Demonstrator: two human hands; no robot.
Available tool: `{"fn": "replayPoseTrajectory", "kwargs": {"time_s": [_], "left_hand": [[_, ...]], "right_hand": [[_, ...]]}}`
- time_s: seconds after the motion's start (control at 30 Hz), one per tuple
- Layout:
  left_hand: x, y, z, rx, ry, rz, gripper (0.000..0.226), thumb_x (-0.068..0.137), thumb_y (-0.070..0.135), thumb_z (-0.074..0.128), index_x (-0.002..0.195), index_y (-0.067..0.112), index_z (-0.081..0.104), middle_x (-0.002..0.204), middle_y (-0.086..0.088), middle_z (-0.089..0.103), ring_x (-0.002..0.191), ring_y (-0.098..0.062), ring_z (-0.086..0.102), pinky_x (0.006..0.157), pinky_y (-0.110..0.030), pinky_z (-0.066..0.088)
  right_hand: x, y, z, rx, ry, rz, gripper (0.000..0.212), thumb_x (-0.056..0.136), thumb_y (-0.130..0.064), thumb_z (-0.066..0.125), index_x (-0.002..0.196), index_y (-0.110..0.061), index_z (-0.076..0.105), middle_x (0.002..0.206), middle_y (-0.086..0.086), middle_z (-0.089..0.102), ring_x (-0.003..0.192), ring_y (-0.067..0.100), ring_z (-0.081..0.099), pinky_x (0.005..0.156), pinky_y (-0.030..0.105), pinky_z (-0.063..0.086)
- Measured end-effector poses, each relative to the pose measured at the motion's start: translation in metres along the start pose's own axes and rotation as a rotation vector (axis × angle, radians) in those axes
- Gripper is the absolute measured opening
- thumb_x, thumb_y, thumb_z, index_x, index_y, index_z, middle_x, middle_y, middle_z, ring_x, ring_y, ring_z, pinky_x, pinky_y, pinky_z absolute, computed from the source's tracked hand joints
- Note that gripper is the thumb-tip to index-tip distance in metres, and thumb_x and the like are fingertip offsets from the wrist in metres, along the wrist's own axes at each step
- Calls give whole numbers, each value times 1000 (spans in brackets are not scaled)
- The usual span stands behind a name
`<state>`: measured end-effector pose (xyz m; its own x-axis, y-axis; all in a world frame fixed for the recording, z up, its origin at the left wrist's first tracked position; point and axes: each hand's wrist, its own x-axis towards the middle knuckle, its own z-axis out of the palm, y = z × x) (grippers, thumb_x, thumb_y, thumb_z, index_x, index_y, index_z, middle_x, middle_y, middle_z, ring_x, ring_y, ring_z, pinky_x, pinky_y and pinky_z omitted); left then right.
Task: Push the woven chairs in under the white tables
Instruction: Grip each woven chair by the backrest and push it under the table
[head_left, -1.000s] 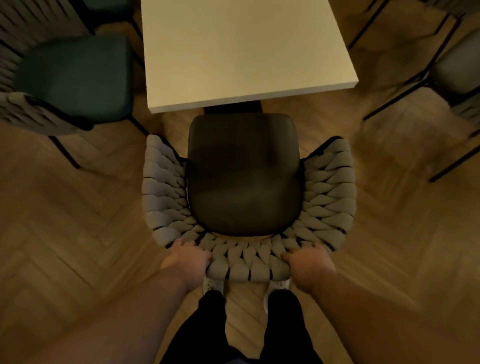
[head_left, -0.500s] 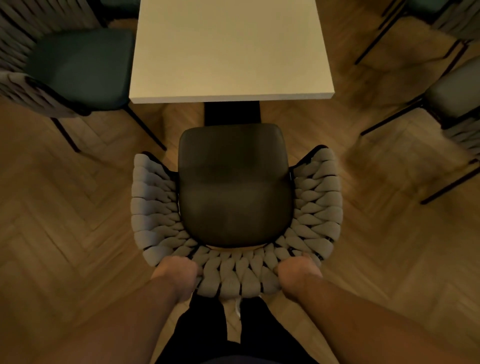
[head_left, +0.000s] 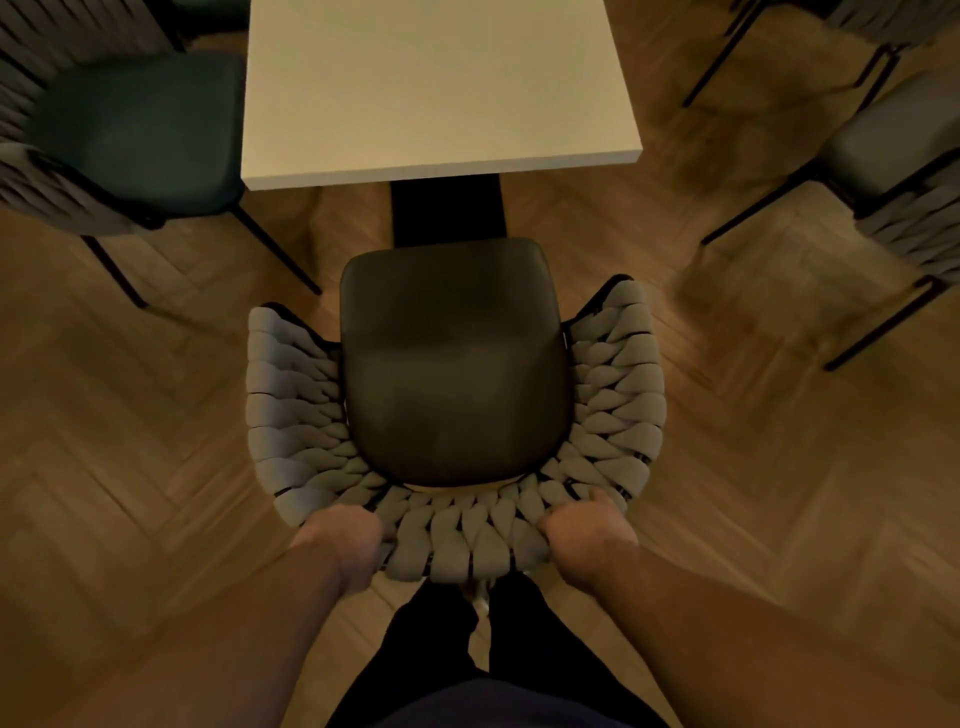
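A woven chair (head_left: 457, 410) stands on the wooden floor (head_left: 130, 467) just short of the white bench (head_left: 431, 83), facing it. The chair's dark seat cushion (head_left: 452, 364) lies wholly clear of the bench top; its front edge sits near the bench's near edge, with a strip of the black bench base (head_left: 447, 208) showing between them. The grey woven band wraps around the sides and back of the cushion in a horseshoe, open toward the bench.

The left hand (head_left: 343, 535) is closed around the woven back rail at the corner of the chair farthest from the bench on that side, fingers curled over the top of the weave. The right hand (head_left: 587, 535) grips the same rail at the opposite rear corner, thumb lying along the top of the band. Both forearms reach in from behind the chair, and the person's dark trouser legs (head_left: 467, 649) stand right behind its back; something pale shows between them at floor level, perhaps a shoe, though it is too blurred to be sure.

To the left of the bench stands another chair (head_left: 135, 135) with a dark green seat, drawn up beside the bench's side edge. To the right of the bench, well apart from it, is a third chair (head_left: 893, 156) with a grey seat and thin black legs.
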<state>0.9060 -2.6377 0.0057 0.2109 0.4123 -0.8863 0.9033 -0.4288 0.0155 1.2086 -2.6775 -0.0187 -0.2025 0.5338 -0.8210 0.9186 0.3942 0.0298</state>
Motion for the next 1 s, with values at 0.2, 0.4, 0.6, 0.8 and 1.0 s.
{"fn": "replayPoseTrajectory", "kwargs": {"time_s": [0.2,0.4,0.6,0.8,1.0], "left_hand": [[-8,-2,0,0,-36,62,40,101,23,56,139,34,60,125,-1,67,115,-24,63,85,-36,50],[-15,7,-17,88,-42,56,31,100,28,56,129,29,67,119,-1,68,108,-23,64,83,-38,53],[-14,51,-71,86,59,112,46,99,31,55,145,31,56,139,2,63,123,-22,61,93,-36,54],[-7,152,-142,40,265,153,60,98,39,66,155,32,49,152,2,58,137,-21,55,110,-39,50],[5,296,-196,75,406,213,57,100,43,61,155,34,47,151,2,58,130,-22,59,104,-40,54]], "right_hand": [[-21,-6,-8,48,21,69,34,108,-15,48,138,-22,63,141,5,63,133,28,57,124,52,28],[-50,-5,-21,373,180,222,26,106,-19,49,124,-23,67,121,3,68,109,23,65,83,35,48],[-97,44,-8,600,324,414,18,102,-22,52,111,-32,64,105,-3,67,86,17,60,69,34,47],[-151,132,44,740,446,591,29,100,-22,50,121,-29,69,114,-2,72,102,22,69,74,36,50],[-216,236,107,810,529,683,31,98,-24,55,123,-32,70,113,-5,72,98,19,69,76,37,57]]}}
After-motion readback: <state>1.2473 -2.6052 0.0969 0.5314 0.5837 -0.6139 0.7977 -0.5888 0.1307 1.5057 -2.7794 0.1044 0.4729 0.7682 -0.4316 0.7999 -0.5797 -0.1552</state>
